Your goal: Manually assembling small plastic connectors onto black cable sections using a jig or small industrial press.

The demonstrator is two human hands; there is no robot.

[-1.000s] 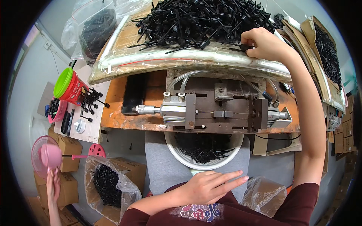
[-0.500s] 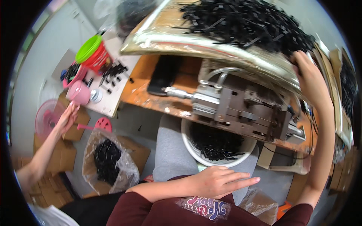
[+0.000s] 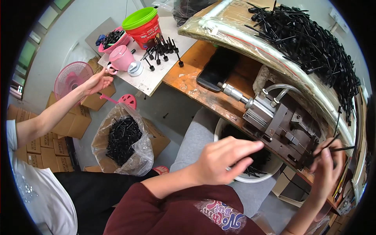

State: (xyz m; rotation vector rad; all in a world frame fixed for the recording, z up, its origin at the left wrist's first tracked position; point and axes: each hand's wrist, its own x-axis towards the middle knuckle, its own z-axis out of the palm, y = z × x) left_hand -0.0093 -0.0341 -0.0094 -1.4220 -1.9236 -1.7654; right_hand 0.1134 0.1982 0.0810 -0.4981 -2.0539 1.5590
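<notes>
My left hand (image 3: pixel 227 161) hovers over the white basket (image 3: pixel 250 179) in my lap, in front of the metal clamping fixture (image 3: pixel 288 129). Its fingers are apart and nothing shows in them. At the fixture's right end, my right hand (image 3: pixel 328 166) is closed on a few thin black plastic rods (image 3: pixel 337 124), which stick out upward and to the right. Black pieces lie in the basket, partly covered by my left hand. On the plastic-wrapped board (image 3: pixel 250 33) above the fixture is a large heap of black rods (image 3: pixel 309 47).
At left, a co-worker's hand (image 3: pixel 98 81) touches a pink mug (image 3: pixel 122 58) beside a red bucket (image 3: pixel 144 31). Several black pieces (image 3: pixel 162 51) stand on that white table. A black phone (image 3: pixel 218 68) lies on the orange bench. A lined carton (image 3: pixel 123 139) of black rods stands on the floor.
My right hand has come down from the heap to the fixture's right end with black rods in it. My left hand has risen from my lap toward the fixture. The view has shifted left.
</notes>
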